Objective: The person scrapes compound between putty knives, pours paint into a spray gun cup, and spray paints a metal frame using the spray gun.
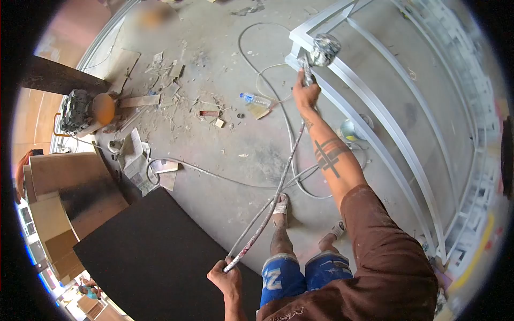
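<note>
Item: spray gun (307,76), far, right of centre, upheld beside the near-left corner of a pale metal frame (396,134); whether gun and frame touch cannot be told. Right hand (307,95): fingers wrapped around the gun's handle.

Item: cup (325,50) on the gun, wrapped in crumpled foil; contents hidden.

Item: hose (273,208), grey, paint-spotted, looped across the concrete floor (214,59). Left hand (226,278), near, left of centre: fingers clenched around the hose, above the edge of a large black panel (166,249).

Item: can (348,130), pale, on the floor to the right, partly behind a bar of the frame; contents not visible.

Item: bottle (256,99), clear plastic with blue at its left end, lying on its side near the hose; whether it holds liquid cannot be told.

Item: machine (77,109), dark, far left, beside a brown post (69,75).

Item: newspapers (134,152), crumpled, on the floor to the left, beyond the black panel.
</note>
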Motion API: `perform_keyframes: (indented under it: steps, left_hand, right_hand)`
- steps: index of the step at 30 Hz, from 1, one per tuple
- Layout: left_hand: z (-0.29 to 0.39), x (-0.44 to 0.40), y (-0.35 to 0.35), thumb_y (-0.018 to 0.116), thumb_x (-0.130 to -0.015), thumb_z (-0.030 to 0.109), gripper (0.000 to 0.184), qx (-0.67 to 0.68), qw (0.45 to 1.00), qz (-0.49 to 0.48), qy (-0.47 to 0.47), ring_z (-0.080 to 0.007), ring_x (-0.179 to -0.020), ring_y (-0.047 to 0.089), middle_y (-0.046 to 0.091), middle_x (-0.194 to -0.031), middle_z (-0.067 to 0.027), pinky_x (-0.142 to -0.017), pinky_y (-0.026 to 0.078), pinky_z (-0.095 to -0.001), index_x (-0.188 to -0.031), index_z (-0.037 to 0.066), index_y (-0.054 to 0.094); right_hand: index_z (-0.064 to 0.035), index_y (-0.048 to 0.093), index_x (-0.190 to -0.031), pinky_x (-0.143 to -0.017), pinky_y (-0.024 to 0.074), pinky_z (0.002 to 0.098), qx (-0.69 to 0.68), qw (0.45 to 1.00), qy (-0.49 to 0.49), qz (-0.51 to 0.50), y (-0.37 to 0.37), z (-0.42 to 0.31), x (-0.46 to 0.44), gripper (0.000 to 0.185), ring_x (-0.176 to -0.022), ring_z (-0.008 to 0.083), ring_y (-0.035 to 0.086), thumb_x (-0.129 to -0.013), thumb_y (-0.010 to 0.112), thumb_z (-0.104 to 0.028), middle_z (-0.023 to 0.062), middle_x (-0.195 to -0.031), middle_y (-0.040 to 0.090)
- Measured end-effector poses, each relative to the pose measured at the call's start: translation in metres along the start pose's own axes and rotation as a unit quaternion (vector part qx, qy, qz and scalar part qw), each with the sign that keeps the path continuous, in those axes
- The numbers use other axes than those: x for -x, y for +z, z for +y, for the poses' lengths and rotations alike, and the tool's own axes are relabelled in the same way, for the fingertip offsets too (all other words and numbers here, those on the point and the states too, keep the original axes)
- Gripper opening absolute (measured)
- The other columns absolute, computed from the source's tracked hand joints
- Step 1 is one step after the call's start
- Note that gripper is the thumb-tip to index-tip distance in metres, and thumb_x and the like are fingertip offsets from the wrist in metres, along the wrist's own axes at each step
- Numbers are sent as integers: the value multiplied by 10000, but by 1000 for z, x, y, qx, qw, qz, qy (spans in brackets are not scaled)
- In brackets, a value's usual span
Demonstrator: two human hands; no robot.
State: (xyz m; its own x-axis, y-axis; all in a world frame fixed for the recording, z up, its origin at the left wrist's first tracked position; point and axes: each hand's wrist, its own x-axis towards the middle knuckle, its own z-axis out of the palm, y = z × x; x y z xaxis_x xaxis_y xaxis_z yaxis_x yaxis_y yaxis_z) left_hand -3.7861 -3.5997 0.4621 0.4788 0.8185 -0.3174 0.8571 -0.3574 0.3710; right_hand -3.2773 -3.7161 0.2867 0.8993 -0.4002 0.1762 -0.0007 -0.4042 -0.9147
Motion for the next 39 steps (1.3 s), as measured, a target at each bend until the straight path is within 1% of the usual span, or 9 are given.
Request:
perform_keyframes:
  steps: [4, 11, 13, 15, 18, 30, 36, 38, 39]
  left_hand:
    - [-5, 1, 5, 646, -826, 78, 410, 31, 999, 16, -26, -62, -482, 250, 255, -453, -6, -415, 174, -321, -499, -18, 418]
    - [-13, -1, 11, 646, -825, 73, 404, 24, 1000, 2, -10, -64, -480, 262, 281, -449, 6, -413, 186, -310, -494, -11, 431]
    - [-6, -1, 13, 645, -824, 62, 398, 26, 1000, 4, 10, -61, -476, 271, 296, -447, 11, -412, 196, -302, -493, -11, 436]
    - [-2, -1, 14, 644, -823, 56, 392, 31, 999, 0, 20, -59, -475, 275, 303, -446, 10, -411, 200, -300, -495, -15, 441]
    - [9, 2, 14, 642, -821, 45, 385, 27, 998, -4, 53, -55, -473, 281, 315, -441, 9, -409, 206, -295, -497, -17, 443]
    - [42, 40, 36, 598, -776, 36, 338, -53, 966, -28, 252, -72, -447, 297, 336, -407, -46, -395, 230, -321, -490, -26, 431]
    - [70, 81, 62, 622, -761, 38, 229, -108, 919, -85, 369, -63, -491, 366, 444, -469, -30, -426, 265, -287, -553, -18, 545]
    - [68, 98, 74, 634, -703, 11, 77, -125, 910, -123, 375, -67, -516, 450, 511, -503, -42, -436, 343, -292, -637, -27, 638]
    - [65, 107, 81, 635, -652, -9, 91, -82, 935, -157, 308, -89, -560, 557, 600, -564, -66, -489, 451, -303, -717, -16, 697]
  right_hand:
    - [46, 676, -975, -727, 507, 454, -20, 998, -56, 9, 23, 0, -11, 448, -809, 421, 663, -903, 613, -391, 258, -851, 682]
    - [16, 644, -952, -719, 501, 472, 29, 995, 94, -27, -13, -9, -17, 426, -801, 441, 649, -899, 608, -405, 271, -836, 666]
    - [51, 654, -923, -627, 501, 419, 48, 998, 13, 33, -25, 28, -18, 476, -693, 340, 668, -883, 638, -423, 221, -732, 668]
    - [17, 644, -917, -659, 499, 449, 36, 999, 27, 21, -52, 45, -12, 412, -707, 397, 652, -905, 607, -394, 239, -757, 659]
    - [10, 651, -876, -581, 479, 398, -4, 998, -5, 70, -102, 57, 2, 357, -592, 320, 641, -899, 644, -346, 175, -649, 645]
    - [-3, 598, -791, -451, 365, 279, -13, 976, 76, 201, -338, 159, 70, 290, -477, 70, 469, -906, 668, -260, 21, -538, 541]
    - [-10, 607, -803, -471, 380, 284, 28, 959, 129, 251, -481, 213, 95, 279, -514, 85, 491, -904, 670, -262, 11, -584, 560]
    - [-6, 624, -846, -549, 422, 295, -48, 941, 97, 320, -521, 230, 102, 245, -601, 115, 537, -891, 685, -239, 24, -678, 599]
    - [4, 628, -1015, -673, 467, 286, 77, 941, 128, 304, -547, 257, 117, 310, -798, 106, 557, -886, 693, -270, 73, -880, 621]
